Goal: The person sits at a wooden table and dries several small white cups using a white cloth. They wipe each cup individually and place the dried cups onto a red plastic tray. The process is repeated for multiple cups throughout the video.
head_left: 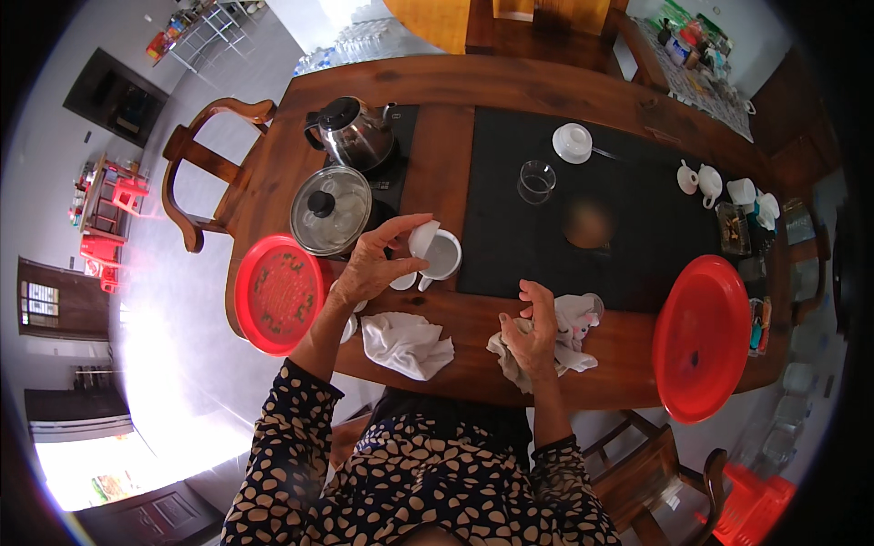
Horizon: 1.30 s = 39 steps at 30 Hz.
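Note:
My left hand pinches a small white cup between thumb and fingers. The cup is tilted over a white handled pitcher standing on the wooden table. Several more white cups show partly behind my left wrist and hand. Near the table's front edge, my right hand hovers with thumb and fingers apart and nothing visible between them. Around it lie a greyish cloth and a white cloth, with a clear glass against the white one. Another crumpled white cloth lies between my forearms.
At the left are a red tray, a glass-lidded pot and a steel kettle. On the black mat stand a clear glass cup and a white lidded bowl. Another red tray overhangs the right front edge.

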Tool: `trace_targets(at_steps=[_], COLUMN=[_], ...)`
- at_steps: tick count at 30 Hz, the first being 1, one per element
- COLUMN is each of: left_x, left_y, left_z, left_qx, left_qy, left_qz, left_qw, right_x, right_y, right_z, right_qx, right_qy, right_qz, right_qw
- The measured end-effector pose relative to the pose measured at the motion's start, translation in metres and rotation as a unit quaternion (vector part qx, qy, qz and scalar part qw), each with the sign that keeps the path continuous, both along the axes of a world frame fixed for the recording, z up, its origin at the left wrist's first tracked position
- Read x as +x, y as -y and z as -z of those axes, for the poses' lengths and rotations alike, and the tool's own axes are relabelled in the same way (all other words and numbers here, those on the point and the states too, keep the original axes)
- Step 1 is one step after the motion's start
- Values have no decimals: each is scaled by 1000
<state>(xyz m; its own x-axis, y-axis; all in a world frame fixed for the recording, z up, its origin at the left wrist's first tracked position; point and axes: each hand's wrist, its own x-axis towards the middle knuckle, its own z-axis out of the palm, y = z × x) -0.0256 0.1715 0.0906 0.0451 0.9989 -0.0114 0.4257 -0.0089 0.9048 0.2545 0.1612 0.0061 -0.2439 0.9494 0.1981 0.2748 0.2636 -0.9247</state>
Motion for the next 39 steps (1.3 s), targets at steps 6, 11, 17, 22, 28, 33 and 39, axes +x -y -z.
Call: trace_targets(at_steps=[6,11,17,22,28,33,39], left_x=[11,5,0,10,27,38,23], left_y=[-2,18,64,95,124,130,138], left_z=[-1,40,60,53,55,45,32], left_qx=[47,-74,-131,-164,-157,-131,-103], left_qy=[-72,462,610,650,694,715,703], left_qz=[-13,-181,-178,-145,-111,-56,-94], left_qw=[996,865,761,728,694,685,698], right_x=[21,39,46,23,15,-10,-11], right_y=[7,12,47,68,64,37,35], right_z=[-4,-12,-7,16,20,-52,-9], right_qx=[54,80,87,183,179,47,144], right_qy=[-26,-41,143,294,261,-49,329], right_qz=[50,128,50,58,22,33,3], right_qw=[997,988,985,936,948,997,933])
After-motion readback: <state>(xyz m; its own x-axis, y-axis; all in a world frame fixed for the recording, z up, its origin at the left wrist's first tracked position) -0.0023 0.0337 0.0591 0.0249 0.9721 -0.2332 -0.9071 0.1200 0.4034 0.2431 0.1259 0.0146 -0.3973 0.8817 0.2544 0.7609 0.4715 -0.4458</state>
